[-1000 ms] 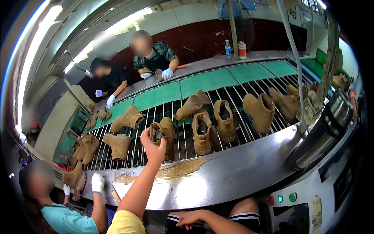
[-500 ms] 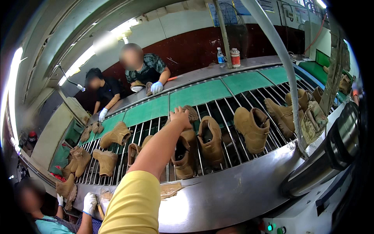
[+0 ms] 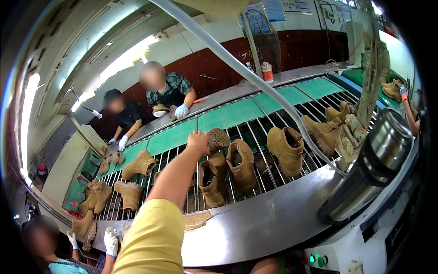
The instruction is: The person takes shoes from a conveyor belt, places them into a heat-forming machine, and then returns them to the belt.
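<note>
My left hand (image 3: 198, 142), on a bare forearm with a yellow sleeve, reaches over the rack of metal bars. Its fingers are closed on a tan boot (image 3: 219, 139), whose treaded sole is turned toward me. Part of that boot is hidden by the hand. Just below it a tan boot (image 3: 211, 182) stands with its opening toward me, close to another boot (image 3: 241, 165). One more boot (image 3: 286, 150) stands farther right. My right hand is out of view.
Beyond the bars runs a green belt (image 3: 228, 114); two people work behind it. A gloved person is at lower left. At right are a steel-and-black flask (image 3: 374, 166), a slanting grey pipe (image 3: 255, 80) and a person's gloved hand (image 3: 404, 92). A steel ledge (image 3: 255, 219) lies nearest me.
My left hand has closed on the boot, and more of its sole now shows. The whole view has shifted. A gloved hand has appeared at far right.
</note>
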Demonstrator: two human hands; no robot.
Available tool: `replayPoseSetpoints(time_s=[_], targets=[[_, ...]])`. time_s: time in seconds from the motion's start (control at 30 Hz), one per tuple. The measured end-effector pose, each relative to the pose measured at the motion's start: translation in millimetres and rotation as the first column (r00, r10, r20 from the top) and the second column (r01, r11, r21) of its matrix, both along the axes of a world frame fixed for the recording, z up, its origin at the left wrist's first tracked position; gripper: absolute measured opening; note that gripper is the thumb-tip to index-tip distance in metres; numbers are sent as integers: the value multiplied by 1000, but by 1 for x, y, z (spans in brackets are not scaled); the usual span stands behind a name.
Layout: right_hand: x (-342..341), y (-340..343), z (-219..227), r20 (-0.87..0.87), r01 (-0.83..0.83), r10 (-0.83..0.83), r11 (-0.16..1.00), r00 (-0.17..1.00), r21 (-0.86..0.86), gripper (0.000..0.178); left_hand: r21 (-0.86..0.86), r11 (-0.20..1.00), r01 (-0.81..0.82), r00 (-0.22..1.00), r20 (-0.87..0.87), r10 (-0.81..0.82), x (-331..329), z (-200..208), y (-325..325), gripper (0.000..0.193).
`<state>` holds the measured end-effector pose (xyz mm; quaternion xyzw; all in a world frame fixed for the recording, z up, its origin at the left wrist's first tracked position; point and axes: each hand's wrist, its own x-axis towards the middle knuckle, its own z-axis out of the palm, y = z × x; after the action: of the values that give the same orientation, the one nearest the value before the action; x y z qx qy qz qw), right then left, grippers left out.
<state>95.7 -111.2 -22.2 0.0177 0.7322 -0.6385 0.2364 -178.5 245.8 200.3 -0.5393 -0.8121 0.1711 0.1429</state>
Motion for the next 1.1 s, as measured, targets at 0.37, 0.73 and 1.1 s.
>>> replayPoseSetpoints(time_s=[0.37, 0.73, 1.1], targets=[[28, 41, 10, 66, 232, -224, 889, 972, -394, 27, 467, 652, -597, -18, 805, -593, 94, 138, -342, 75], [122, 4, 206, -319, -59, -588, 417, 743, -907, 86, -278, 837, -472, -859, 357, -366, 311, 37, -517, 65], [269, -45, 221, -50, 166, -993, 67, 103, -984, 61, 349, 902, 254, -403, 886, -229, 313, -40, -470, 32]])
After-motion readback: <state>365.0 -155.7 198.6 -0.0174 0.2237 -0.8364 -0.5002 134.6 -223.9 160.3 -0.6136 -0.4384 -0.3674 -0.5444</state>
